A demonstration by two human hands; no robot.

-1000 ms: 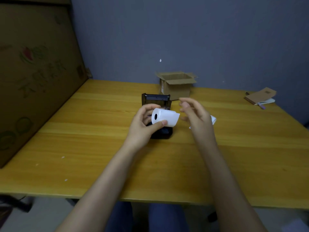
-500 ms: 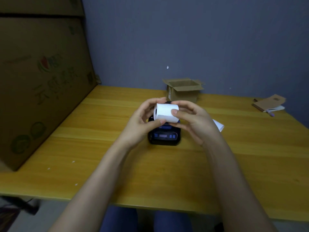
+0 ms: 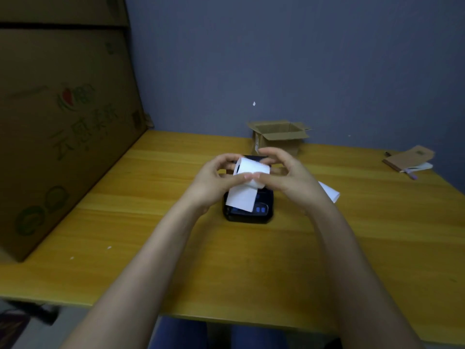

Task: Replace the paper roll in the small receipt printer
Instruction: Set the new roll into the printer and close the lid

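A white paper roll (image 3: 251,170) is held in the air just above the small black receipt printer (image 3: 264,214), which sits on the yellow wooden table (image 3: 151,222). A loose strip of paper hangs down from the roll over the printer's front. My left hand (image 3: 214,182) grips the roll's left end, thumb under it. My right hand (image 3: 289,177) grips its right side, thumb meeting the left thumb. The printer's lid stands up behind the roll, mostly hidden by my hands.
A small cardboard box (image 3: 279,137) with its flaps up stands behind the printer by the wall. A white paper piece (image 3: 329,192) lies right of my right hand. A brown notebook (image 3: 410,158) lies at the far right. A large cardboard box (image 3: 57,137) walls off the left side.
A strip of paper has been unrolled and now hangs from the roll. One second ago only my left hand held the roll; now both hands grip it.
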